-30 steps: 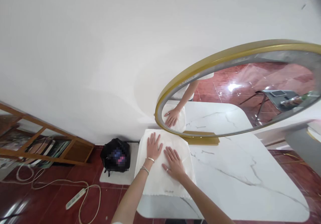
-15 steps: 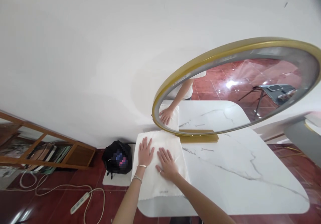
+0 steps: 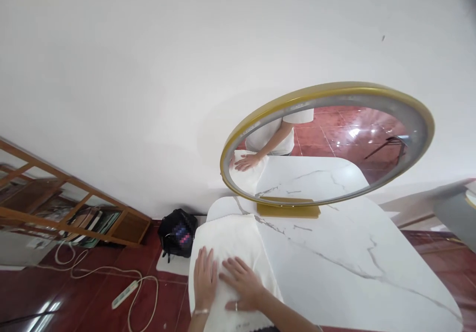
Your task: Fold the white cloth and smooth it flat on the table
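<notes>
A white cloth [image 3: 228, 235] lies spread over the left end of a white marble-patterned table [image 3: 316, 282], its near part reaching the bottom of the view. My left hand [image 3: 205, 277] rests flat on the cloth's left side, fingers extended. Beside it, my right hand [image 3: 241, 285] presses palm down on the cloth with fingers spread and a ring showing. Neither hand grips anything. Behind the cloth stands a round gold-framed mirror [image 3: 334, 148] on a gold base [image 3: 288, 209]; it reflects an arm and hand on the cloth.
A black bag [image 3: 177, 235] sits left of the table. On the red tiled floor lie a power strip [image 3: 125, 295] and looping white cable [image 3: 143, 302]. A wooden shelf [image 3: 130, 227] holding books runs along the wall at left. The white wall [image 3: 148, 74] rises behind.
Both hands and the cloth have slid toward me, baring the table's far left corner. My camera view has also shifted, so the mirror sits lower and appears smaller.
</notes>
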Tool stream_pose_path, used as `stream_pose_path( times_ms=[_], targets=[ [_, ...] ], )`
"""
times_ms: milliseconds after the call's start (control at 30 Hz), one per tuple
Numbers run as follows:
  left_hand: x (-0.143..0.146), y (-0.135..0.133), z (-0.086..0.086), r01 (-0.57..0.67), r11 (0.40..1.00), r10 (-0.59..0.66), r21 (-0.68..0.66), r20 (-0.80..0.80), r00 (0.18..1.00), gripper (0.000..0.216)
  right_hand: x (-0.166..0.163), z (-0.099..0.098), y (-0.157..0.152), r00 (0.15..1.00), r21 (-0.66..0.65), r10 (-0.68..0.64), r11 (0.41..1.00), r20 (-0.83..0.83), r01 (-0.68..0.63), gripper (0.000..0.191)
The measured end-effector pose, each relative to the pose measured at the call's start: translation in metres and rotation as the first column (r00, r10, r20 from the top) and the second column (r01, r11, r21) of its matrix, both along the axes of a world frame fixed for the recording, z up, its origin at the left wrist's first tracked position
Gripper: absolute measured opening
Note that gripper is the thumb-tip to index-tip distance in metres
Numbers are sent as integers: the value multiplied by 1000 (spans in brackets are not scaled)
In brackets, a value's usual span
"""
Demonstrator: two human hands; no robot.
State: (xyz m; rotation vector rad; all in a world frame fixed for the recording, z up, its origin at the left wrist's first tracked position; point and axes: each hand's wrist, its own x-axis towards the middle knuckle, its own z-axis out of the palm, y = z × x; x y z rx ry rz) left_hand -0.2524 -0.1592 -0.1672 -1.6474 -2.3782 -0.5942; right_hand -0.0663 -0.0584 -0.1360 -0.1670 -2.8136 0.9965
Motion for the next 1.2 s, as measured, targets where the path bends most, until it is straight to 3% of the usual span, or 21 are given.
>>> stream_pose_path(
  times_ms=[100,167,400,633,767,1000,1133,1200],
  targets=[
    [37,-25,-2,-10,997,6,-74,-48,999,55,16,-4,4,1000,12,6,1000,8,-6,75],
    [59,-26,1,-15,995,6,-99,-87,996,57,29,-7,8,1000,35,-3,999,8,2,73],
    [124,28,11,102,987,-117,-120,-122,986,57,103,-17,27,979,171,-202,965,5,199,69],
    [212,70,11,255,960,-258,-113,-14,966,59,200,-22,42,918,207,-395,902,41,379,75],
    [261,88,12,348,928,-343,-135,60,938,60,250,-30,42,833,193,-552,822,37,536,77],
    [347,116,6,469,876,-443,-113,194,875,60,324,-50,46,587,174,-798,565,-134,807,58],
    [381,143,15,498,857,-435,-129,337,835,49,368,-54,55,541,125,-831,528,-128,840,53],
    [385,165,26,437,886,-348,-157,398,849,39,383,-52,58,540,88,-835,533,-110,842,50]
  ],
)
